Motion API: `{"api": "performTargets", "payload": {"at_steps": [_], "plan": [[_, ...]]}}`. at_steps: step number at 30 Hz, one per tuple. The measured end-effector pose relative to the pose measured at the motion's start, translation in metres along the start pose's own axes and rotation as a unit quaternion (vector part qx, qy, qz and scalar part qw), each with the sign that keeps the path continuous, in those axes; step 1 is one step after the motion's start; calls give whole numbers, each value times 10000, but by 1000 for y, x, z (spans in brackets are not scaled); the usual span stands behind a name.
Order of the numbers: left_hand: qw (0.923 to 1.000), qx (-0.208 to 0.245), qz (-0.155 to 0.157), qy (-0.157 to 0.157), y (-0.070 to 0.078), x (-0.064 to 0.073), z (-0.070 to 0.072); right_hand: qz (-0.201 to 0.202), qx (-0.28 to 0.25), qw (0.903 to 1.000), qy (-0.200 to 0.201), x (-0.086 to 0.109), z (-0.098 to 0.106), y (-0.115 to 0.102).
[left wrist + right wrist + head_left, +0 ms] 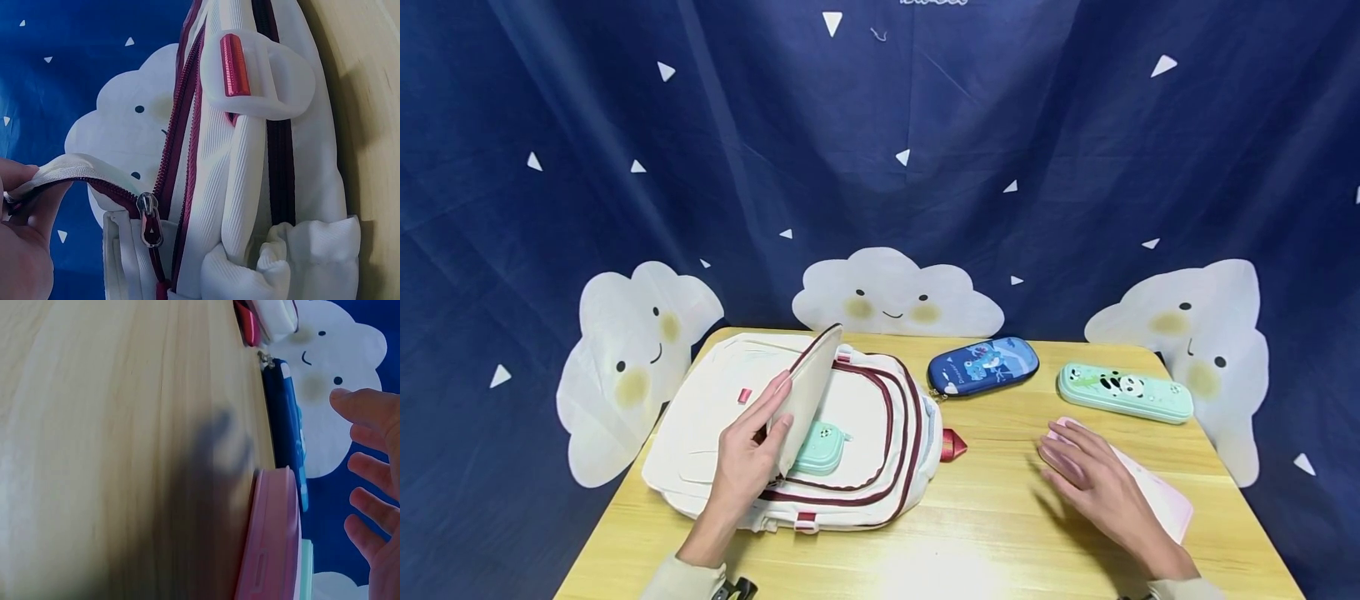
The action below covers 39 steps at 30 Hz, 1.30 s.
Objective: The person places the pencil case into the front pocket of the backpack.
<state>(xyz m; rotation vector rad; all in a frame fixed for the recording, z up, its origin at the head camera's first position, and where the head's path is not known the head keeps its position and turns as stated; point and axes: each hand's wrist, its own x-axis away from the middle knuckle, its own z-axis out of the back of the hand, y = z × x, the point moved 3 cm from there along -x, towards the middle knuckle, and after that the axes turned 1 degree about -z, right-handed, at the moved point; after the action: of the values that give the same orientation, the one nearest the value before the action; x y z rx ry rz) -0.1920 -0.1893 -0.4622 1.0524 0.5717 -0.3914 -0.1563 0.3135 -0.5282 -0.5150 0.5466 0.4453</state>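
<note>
A white backpack point(696, 392) with dark red zips lies on the left of the table. My left hand point(741, 462) pinches the front pocket's flap point(811, 387) between thumb and fingers and holds it raised. Inside the unzipped pocket sits a small mint-green case point(822, 448), partly hidden by the flap. In the left wrist view a metal zip pull point(150, 219) hangs at the flap's corner. My right hand point(1101, 492), fingers spread and slightly bent, hovers over a pink pencil case point(1165, 504) and holds nothing. The right wrist view shows the pink case point(272, 534) below the hand.
A blue dinosaur pencil case point(983, 367) lies at the back, right of the backpack. Farther right is a mint-green panda pencil case point(1123, 392). A red strap end point(953, 445) sticks out from the backpack. Behind the wooden table point(1000, 492) hangs a dark blue curtain point(880, 125).
</note>
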Motion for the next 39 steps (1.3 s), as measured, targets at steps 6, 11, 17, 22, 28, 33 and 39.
{"api": "performTargets", "payload": {"at_steps": [6,11,17,22,28,33,39], "plan": [[9999,-31,102,-64,-1,0,0,-119,26,9999,82,8,6,4],[9996,-13,253,-115,-2,0,0,-231,93,9997,42,15,12,8],[9997,-13,249,-46,-1,1,0,-293,117,9995,76,23,16,12],[9998,-38,208,-29,-2,0,-1,-456,146,9988,128,31,22,17],[9997,-11,228,-44,-2,0,-1,-590,336,9976,135,40,28,25],[9997,-4,228,-34,-2,0,-1,-664,396,9969,125,47,33,29],[9997,-27,234,-29,-2,0,-1,-697,400,9967,118,53,39,33]]}}
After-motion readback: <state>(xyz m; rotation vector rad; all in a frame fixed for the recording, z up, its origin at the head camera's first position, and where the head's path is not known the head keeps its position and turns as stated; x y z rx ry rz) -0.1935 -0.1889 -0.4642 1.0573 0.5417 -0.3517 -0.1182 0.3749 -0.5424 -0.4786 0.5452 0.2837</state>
